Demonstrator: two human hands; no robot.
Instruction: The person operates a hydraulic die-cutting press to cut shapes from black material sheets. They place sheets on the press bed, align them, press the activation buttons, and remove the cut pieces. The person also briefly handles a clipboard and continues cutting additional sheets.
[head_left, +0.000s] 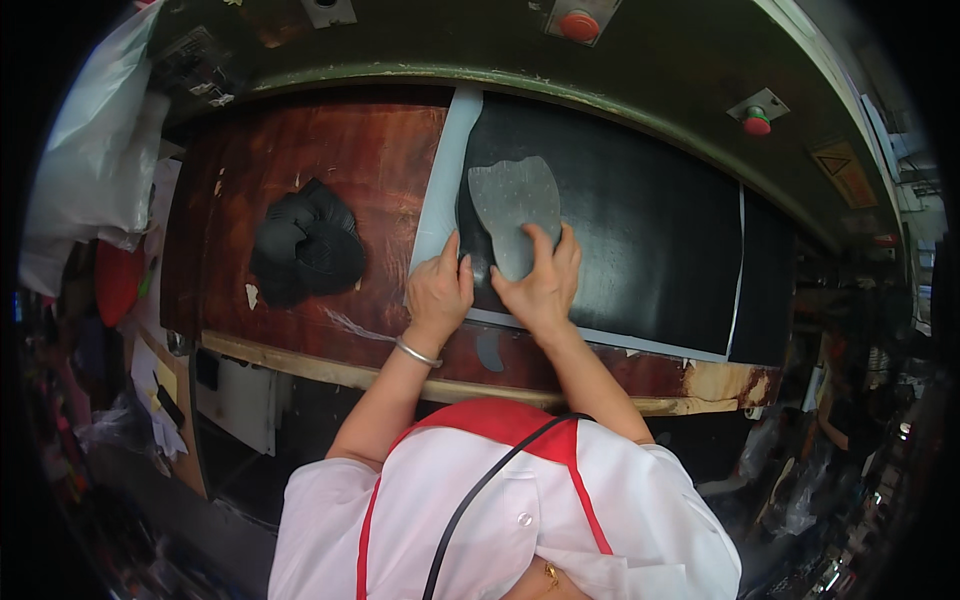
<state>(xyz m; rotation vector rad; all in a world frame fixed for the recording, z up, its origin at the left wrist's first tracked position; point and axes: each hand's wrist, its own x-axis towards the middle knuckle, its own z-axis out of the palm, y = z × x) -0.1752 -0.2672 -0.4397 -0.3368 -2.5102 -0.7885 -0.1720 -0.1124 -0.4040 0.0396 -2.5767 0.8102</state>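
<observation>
A flat grey piece point(517, 195), broad at its far end and narrower near me, lies on a black sheet point(640, 250) and is speckled with small dots. My right hand point(545, 285) grips its near part, thumb at the left edge and fingers bent over the right. At the sheet's left edge, my left hand point(440, 292) rests on the light grey strip point(447, 180), with index finger and thumb stretched forward and the other fingers partly hidden. I cannot make out anything held in it.
A crumpled black bundle point(308, 245) lies on the worn reddish-brown board point(395, 150) to the left. Overhead, a green machine beam carries red push buttons point(579, 26). A small grey scrap point(489, 352) is near the front wooden edge. Plastic bags point(95, 140) hang at far left.
</observation>
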